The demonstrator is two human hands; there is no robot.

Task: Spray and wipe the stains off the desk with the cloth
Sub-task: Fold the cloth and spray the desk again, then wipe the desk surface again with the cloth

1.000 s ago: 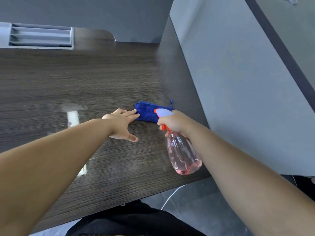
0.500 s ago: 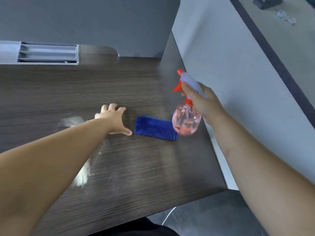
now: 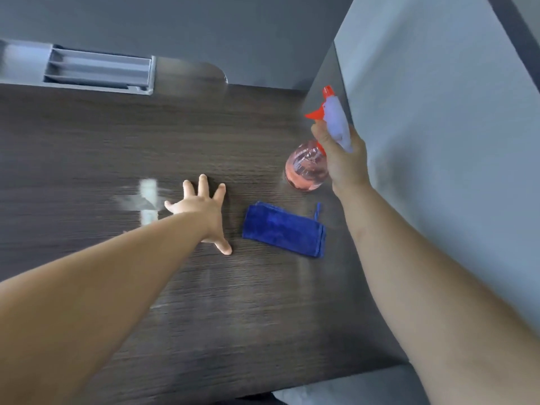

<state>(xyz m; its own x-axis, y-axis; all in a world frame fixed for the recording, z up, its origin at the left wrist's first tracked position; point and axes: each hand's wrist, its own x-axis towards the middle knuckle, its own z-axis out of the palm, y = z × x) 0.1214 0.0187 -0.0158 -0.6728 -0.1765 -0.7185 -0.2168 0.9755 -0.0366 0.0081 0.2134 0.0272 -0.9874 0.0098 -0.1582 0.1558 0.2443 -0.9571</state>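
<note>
Under the head camera, a dark wood-grain desk (image 3: 87, 159) fills most of the view, blurred in streaks. A pale grey partition (image 3: 438, 141) walls its right side, and a darker grey panel (image 3: 233, 30) closes off the back. Both bare forearms reach in from the bottom edge, the left crossing the desk from the lower left and the right running along the partition.

At the back left, a grey slotted tray (image 3: 99, 71) is set into the desk's far edge. A bright pale patch (image 3: 147, 200) shines on the surface just left of the left hand.

The cloth (image 3: 283, 229), blue and folded into a rectangle, lies flat on the desk between the two arms, with a small loop sticking up at its far right corner. Neither hand touches it.

The spray bottle (image 3: 306, 168), clear with pink liquid, sits beyond the cloth near the partition, tilted, its orange nozzle pointing away; whether its base touches the desk cannot be told. The right hand (image 3: 344, 159) grasps it, fingers curled round the neck below the orange trigger.

The left hand (image 3: 201, 211) lies palm down over the desk just left of the cloth, fingers splayed wide and thumb stretched toward the person, holding nothing.
</note>
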